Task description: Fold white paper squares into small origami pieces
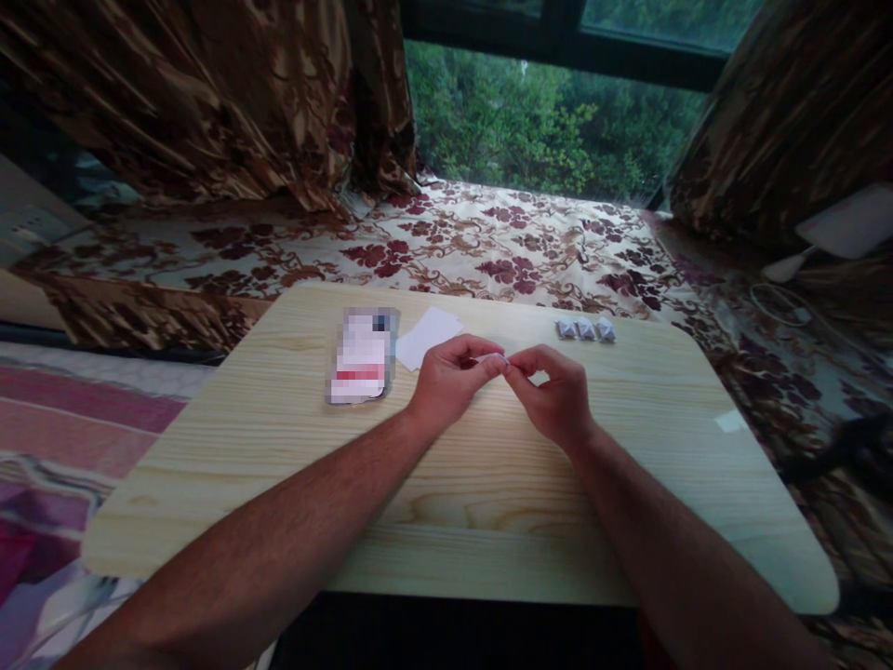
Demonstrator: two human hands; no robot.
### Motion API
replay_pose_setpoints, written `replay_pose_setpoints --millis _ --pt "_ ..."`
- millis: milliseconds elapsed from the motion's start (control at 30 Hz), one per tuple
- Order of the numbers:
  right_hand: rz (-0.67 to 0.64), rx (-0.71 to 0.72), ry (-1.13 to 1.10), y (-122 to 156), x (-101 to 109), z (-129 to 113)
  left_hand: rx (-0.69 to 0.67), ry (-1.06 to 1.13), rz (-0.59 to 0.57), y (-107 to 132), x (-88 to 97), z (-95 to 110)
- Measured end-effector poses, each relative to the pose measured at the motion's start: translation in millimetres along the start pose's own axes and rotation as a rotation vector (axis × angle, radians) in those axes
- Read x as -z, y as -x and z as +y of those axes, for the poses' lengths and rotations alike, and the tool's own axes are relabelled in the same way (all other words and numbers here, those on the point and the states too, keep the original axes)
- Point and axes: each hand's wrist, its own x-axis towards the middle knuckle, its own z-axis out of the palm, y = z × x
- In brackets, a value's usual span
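Above the middle of the wooden table, my left hand point(455, 374) and my right hand point(553, 386) meet at the fingertips. Both pinch a small piece of white paper point(491, 357), mostly covered by the fingers, so its shape is hard to make out. Just beyond my left hand lie several flat sheets of white paper point(427, 337), overlapping each other. Past my right hand, three small folded paper pieces point(586, 329) with raised points sit in a row near the table's far edge.
A phone point(361, 358), blurred out, lies on the table point(488, 521) left of the sheets. A white scrap point(730, 422) is near the right edge. Behind the table are a flower-patterned cloth ledge point(502, 242), curtains and a window. A white lamp point(847, 221) stands at right.
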Motion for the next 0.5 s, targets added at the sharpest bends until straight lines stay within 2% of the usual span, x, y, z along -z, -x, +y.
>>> replay_pose_setpoints --millis 500 --pt "-0.003 0.056 0.007 0.4 0.5 -2.5 0.055 0.033 0.014 1.3 -1.9 6.3"
